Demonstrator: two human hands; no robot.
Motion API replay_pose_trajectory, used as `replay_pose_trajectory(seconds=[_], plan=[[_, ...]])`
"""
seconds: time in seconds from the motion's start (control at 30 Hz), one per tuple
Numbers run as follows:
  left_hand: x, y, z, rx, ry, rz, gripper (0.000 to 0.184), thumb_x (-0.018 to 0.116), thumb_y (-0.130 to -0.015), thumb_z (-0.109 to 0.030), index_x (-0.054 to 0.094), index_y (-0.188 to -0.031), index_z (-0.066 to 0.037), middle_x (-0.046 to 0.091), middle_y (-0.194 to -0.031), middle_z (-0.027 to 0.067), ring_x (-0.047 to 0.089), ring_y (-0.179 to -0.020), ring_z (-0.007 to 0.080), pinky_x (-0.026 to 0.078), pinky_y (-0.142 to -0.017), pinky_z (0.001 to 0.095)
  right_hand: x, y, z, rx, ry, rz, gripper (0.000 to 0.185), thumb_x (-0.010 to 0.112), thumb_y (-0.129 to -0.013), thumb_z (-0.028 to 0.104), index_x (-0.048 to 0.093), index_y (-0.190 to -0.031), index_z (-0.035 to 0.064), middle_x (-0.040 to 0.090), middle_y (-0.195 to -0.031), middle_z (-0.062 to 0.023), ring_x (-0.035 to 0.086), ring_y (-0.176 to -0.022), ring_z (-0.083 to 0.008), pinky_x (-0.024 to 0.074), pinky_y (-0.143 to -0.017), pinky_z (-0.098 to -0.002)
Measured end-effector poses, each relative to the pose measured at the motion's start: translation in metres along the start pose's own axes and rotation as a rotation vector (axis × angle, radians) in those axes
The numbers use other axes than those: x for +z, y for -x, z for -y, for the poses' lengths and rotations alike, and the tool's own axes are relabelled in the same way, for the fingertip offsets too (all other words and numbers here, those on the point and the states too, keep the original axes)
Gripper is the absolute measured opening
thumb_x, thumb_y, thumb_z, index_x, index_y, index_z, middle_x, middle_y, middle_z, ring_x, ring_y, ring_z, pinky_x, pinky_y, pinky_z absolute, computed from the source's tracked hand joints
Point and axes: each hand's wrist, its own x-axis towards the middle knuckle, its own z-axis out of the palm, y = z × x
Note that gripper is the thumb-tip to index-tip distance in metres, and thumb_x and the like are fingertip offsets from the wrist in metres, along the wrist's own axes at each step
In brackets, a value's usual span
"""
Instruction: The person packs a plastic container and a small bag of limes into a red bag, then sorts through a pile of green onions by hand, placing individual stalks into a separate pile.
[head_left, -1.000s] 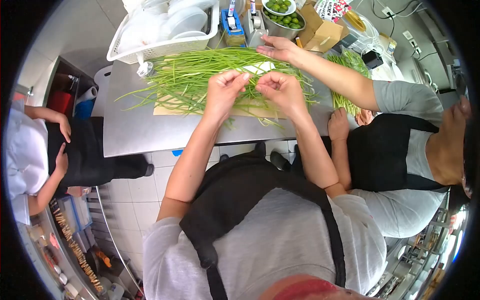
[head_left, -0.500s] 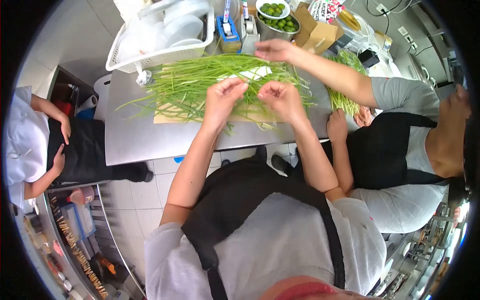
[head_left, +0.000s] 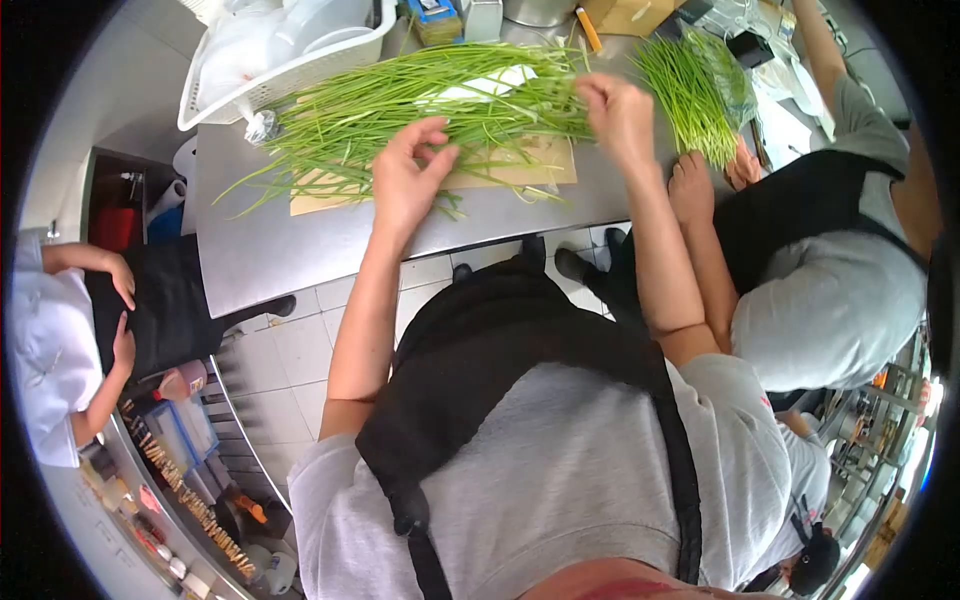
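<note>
A wide heap of long green chives [head_left: 340, 110] lies across a tan sheet [head_left: 540, 160] on the steel table. A white slip of paper [head_left: 480, 88] rests among the stems. My left hand [head_left: 408, 175] is over the near edge of the heap, thumb and fingers apart and curved, with nothing visible between them. At the heap's right end, my right hand [head_left: 622, 118] is raised with its fingers curled into a pinch. Motion blurs its fingertips, so whatever they hold, if anything, cannot be made out.
A second bunch of chives [head_left: 685, 100] lies to the right, beside a co-worker's hand [head_left: 692, 185]. A white basket [head_left: 290, 85] of plastic containers stands at the back left, near a blue tape dispenser [head_left: 432, 12]. Another person [head_left: 75, 330] stands at the left.
My hands have moved apart, the right one going right and up, the left slightly left. The co-worker's arm reaching over the table has drawn back to the right. The view has shifted.
</note>
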Motion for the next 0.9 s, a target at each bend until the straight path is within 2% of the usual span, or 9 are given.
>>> replay_pose_trajectory(seconds=[0.03, 0.1, 0.13, 0.17, 0.23, 0.33, 0.43, 0.57, 0.9], plan=[[-0.002, 0.004, 0.006, -0.005, -0.004, 0.016, 0.037, 0.068, -0.072, -0.012, 0.057, -0.106, -0.005, 0.061, -0.094, 0.0073, 0.057, -0.075, 0.0154, 0.046, -0.070, 0.0265, -0.004, -0.003, -0.004, -0.200, 0.276, -0.146, 0.018, 0.057, -0.074, 0.002, 0.063, -0.091, 0.0052, 0.064, -0.080, -0.0070, 0.062, -0.071, -0.0207, 0.0481, -0.063, -0.0285], [0.000, 0.008, 0.018, 0.339, -0.528, 0.104, 0.049, 0.072, -0.063, -0.013, 0.056, -0.109, -0.007, 0.055, -0.104, 0.0112, 0.051, -0.091, 0.0268, 0.043, -0.080, 0.0337, -0.007, -0.002, -0.003, -0.213, 0.236, -0.098, 0.019, 0.057, -0.073, 0.001, 0.063, -0.090, 0.0046, 0.063, -0.084, -0.0094, 0.061, -0.075, -0.0249, 0.0482, -0.066, -0.0309], [0.004, 0.010, 0.016, 0.267, -0.574, 0.131, 0.054, 0.073, -0.060, -0.014, 0.055, -0.110, -0.007, 0.048, -0.116, 0.0124, 0.043, -0.102, 0.0315, 0.039, -0.087, 0.0378, -0.007, -0.001, 0.001, -0.241, 0.193, -0.049, 0.020, 0.057, -0.071, 0.001, 0.063, -0.090, 0.0040, 0.062, -0.088, -0.0117, 0.060, -0.079, -0.0292, 0.0483, -0.069, -0.0334], [0.007, 0.010, 0.014, 0.270, -0.576, 0.139, 0.054, 0.073, -0.060, -0.014, 0.055, -0.110, -0.007, 0.048, -0.116, 0.0124, 0.043, -0.102, 0.0315, 0.039, -0.087, 0.0378, -0.003, 0.001, 0.004, -0.233, 0.194, -0.052, 0.020, 0.057, -0.071, 0.001, 0.063, -0.090, 0.0040, 0.062, -0.088, -0.0117, 0.060, -0.079, -0.0292, 0.0483, -0.069, -0.0334], [0.012, 0.009, 0.010, 0.271, -0.654, 0.079, 0.056, 0.073, -0.060, -0.016, 0.055, -0.111, -0.007, 0.048, -0.116, 0.0115, 0.043, -0.100, 0.0308, 0.040, -0.085, 0.0366, 0.010, 0.009, 0.009, -0.274, -0.016, 0.411, 0.021, 0.058, -0.069, 0.002, 0.063, -0.089, 0.0045, 0.062, -0.087, -0.0097, 0.059, -0.079, -0.0280, 0.0474, -0.072, -0.0339], [0.014, 0.002, 0.009, 0.272, -0.688, 0.028, 0.058, 0.073, -0.060, -0.018, 0.054, -0.113, -0.007, 0.049, -0.116, 0.0107, 0.044, -0.098, 0.0302, 0.040, -0.085, 0.0362, 0.035, 0.012, 0.006, -0.262, 0.044, 0.458, 0.020, 0.059, -0.068, 0.005, 0.064, -0.087, 0.0074, 0.062, -0.089, -0.0081, 0.058, -0.085, -0.0278, 0.0464, -0.076, -0.0377], [0.007, -0.010, 0.011, 0.326, -0.762, 0.029, 0.059, 0.073, -0.061, -0.019, 0.052, -0.115, -0.008, 0.050, -0.117, 0.0084, 0.045, -0.098, 0.0288, 0.039, -0.086, 0.0350, 0.055, 0.011, -0.008, -0.367, 0.175, 0.404, 0.018, 0.061, -0.069, 0.008, 0.065, -0.086, 0.0097, 0.060, -0.090, -0.0066, 0.055, -0.089, -0.0266, 0.0472, -0.075, -0.0379], [-0.001, -0.018, 0.011, 0.349, -0.803, 0.056, 0.057, 0.072, -0.061, -0.019, 0.054, -0.113, -0.007, 0.051, -0.117, 0.0073, 0.045, -0.096, 0.0293, 0.040, -0.085, 0.0349, 0.056, 0.004, -0.007, -0.332, 0.218, 0.433, 0.017, 0.061, -0.070, 0.011, 0.065, -0.086, 0.0103, 0.058, -0.092, -0.0058, 0.053, -0.091, -0.0257, 0.0475, -0.074, -0.0379], [-0.022, -0.050, 0.032, 0.405, -0.843, 0.007, 0.038, 0.065, -0.071, -0.016, 0.058, -0.108, -0.009, 0.054, -0.112, 0.0075, 0.047, -0.097, 0.0285, 0.041, -0.084, 0.0350, 0.013, -0.067, 0.004, -0.390, 0.233, 0.220, 0.013, 0.058, -0.076, 0.016, 0.064, -0.084, 0.0080, 0.062, -0.082, -0.0094, 0.057, -0.080, -0.0270, 0.0438, -0.074, -0.0365]])
